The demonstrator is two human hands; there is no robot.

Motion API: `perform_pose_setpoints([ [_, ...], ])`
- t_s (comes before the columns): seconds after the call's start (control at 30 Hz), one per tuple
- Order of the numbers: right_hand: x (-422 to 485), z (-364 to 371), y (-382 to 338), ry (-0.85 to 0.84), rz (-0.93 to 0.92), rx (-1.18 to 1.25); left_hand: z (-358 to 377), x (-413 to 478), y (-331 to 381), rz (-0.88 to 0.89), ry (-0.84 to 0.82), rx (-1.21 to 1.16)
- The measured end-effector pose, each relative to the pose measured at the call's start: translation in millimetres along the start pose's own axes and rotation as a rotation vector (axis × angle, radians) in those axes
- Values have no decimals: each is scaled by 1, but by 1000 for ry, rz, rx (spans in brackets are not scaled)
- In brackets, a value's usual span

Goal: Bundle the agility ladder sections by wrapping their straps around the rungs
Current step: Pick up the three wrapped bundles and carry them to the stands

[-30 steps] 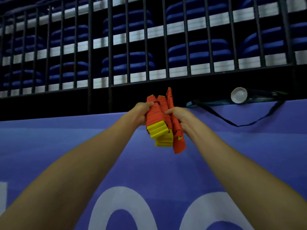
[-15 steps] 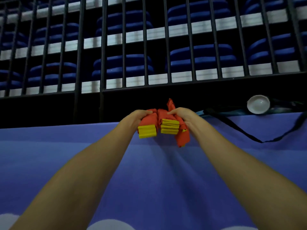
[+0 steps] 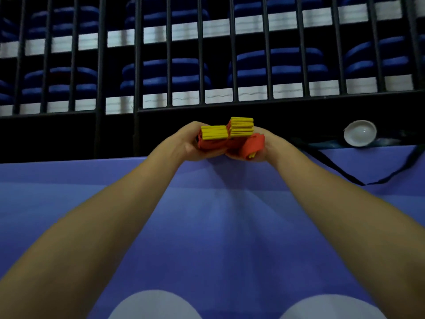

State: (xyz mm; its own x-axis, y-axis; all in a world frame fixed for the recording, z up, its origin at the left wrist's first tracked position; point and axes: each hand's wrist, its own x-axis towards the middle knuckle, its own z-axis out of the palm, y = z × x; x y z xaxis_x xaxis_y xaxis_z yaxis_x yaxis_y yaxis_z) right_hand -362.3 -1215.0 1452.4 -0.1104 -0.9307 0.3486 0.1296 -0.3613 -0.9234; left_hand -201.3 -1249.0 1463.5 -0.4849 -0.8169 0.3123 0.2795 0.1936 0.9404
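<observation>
Left hand [image 3: 181,145] is clamped round the left bundle [image 3: 213,132], right hand [image 3: 268,146] gripping the right bundle [image 3: 241,126] at its 3 o'clock, orange strap [image 3: 251,143] curled underneath.

The stacked rungs [image 3: 215,132] are showing bright yellow, and the straps [image 3: 251,143] around them are showing orange-red. The cloth [image 3: 207,226] is glowing violet-blue, carrying large white rounded shapes [image 3: 156,305]. The railing [image 3: 101,77] is standing black against deep blue seats [image 3: 165,72] and white bands [image 3: 253,93]. The round object [image 3: 360,133] is gleaming white and the cord [image 3: 338,168] is reading black.
</observation>
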Motion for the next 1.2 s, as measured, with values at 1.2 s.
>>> perform_pose_setpoints([
  [1.2,-48,-17,-24,-10,-31,86,-7,-21,13,-102,-92,31],
])
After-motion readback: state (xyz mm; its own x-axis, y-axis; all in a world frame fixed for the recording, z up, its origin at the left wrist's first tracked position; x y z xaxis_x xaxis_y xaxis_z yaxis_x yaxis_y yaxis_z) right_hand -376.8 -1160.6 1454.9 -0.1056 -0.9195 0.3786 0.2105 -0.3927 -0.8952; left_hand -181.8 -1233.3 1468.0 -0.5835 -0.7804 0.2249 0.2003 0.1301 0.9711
